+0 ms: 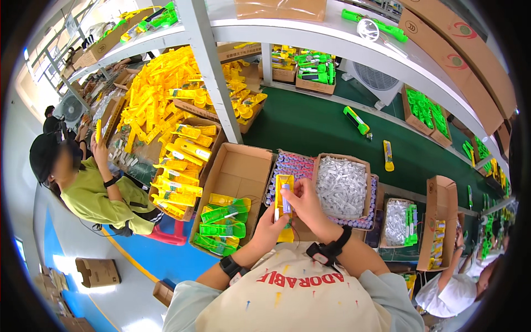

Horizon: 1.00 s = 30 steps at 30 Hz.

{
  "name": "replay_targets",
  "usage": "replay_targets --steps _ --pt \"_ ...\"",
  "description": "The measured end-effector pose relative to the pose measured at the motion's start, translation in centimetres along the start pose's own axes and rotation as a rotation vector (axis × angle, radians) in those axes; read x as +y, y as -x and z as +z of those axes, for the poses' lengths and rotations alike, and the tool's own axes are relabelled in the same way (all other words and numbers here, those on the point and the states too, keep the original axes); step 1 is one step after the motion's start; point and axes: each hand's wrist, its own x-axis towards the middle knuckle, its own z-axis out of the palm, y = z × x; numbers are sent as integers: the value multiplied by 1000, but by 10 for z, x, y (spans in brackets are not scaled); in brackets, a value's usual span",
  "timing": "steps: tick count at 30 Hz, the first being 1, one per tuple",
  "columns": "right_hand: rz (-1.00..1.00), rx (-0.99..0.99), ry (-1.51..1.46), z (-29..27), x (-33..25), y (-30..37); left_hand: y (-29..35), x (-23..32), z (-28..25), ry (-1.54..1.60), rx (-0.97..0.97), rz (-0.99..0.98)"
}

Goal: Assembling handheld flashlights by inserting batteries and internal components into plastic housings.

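My left hand point(266, 229) is closed around a yellow flashlight housing point(284, 180), held upright in front of my chest. Inside its open face lies a purple cylindrical battery point(286, 206). The fingers of my right hand point(307, 205) pinch the battery at its upper part, and my thumb covers some of it. Just beyond my hands stands a box packed with purple batteries point(294, 162). Right of it, a carton of small white parts point(342, 188) rests over more batteries. Green and yellow flashlight housings point(224, 228) lie in the open carton to my left.
A large heap of yellow housings point(160, 94) and a full carton of them point(180, 182) are at the left. A co-worker point(94, 188) sits there. Two flashlights point(357, 120) point(388, 156) lie on the green belt point(321, 127). A grey shelf post point(207, 66) rises ahead.
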Motion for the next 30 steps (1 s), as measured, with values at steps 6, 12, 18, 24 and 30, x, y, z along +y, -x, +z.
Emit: replay_targets --steps 6,12,18,24,30 --pt "-50 20 69 3 20 -1 0 -7 1 -30 19 1" --pt "-18 -67 -67 -12 20 2 -6 5 3 113 3 -132" --pt "-479 -13 778 -117 58 -27 -6 9 -8 74 16 -124" --pt "-519 -107 1087 -156 80 -42 -7 4 -14 29 37 -153" --pt "-310 -3 874 -157 84 -42 -9 1 -14 11 47 -164"
